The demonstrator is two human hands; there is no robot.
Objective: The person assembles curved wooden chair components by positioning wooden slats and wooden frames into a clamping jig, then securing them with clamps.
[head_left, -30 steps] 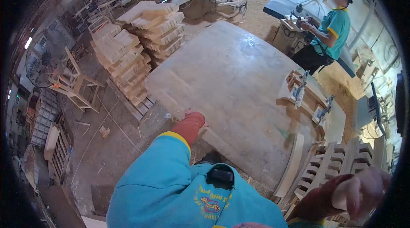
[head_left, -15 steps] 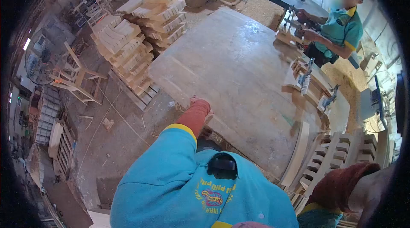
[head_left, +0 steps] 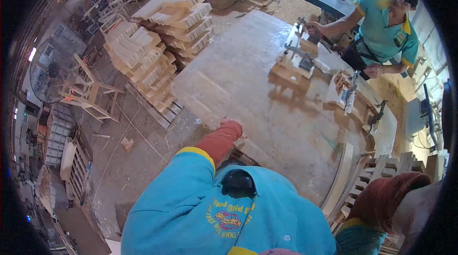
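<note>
My left hand (head_left: pixel 230 124) is at the near edge of a large flat table (head_left: pixel 224 83). The rust-red arm cover hides most of it. A fingertip shows on one side and another digit on the other, spread apart, and I see nothing held. At the lower right my right arm is bent up close to the camera. Only a blurred part of my right hand or wrist (head_left: pixel 420 209) shows past its red cover, at the dark rim of the view, with its fingers hidden. A curved wooden strip (head_left: pixel 339 178) lies along the table's right side, nearest that arm.
Across the table a co-worker (head_left: pixel 386 31) has one hand at a wooden jig with clamps (head_left: pixel 293 59). A second clamped jig (head_left: pixel 350 93) is beside it. Stacked curved wooden pieces (head_left: pixel 138 59) stand left of the table. A wooden chair frame (head_left: pixel 93 90) and slatted racks (head_left: pixel 362 178) are nearby.
The co-worker has shifted the clamped jig leftward, farther onto the table, and one of their hands has come away from it. My view has moved slightly; my left hand stays at the table edge.
</note>
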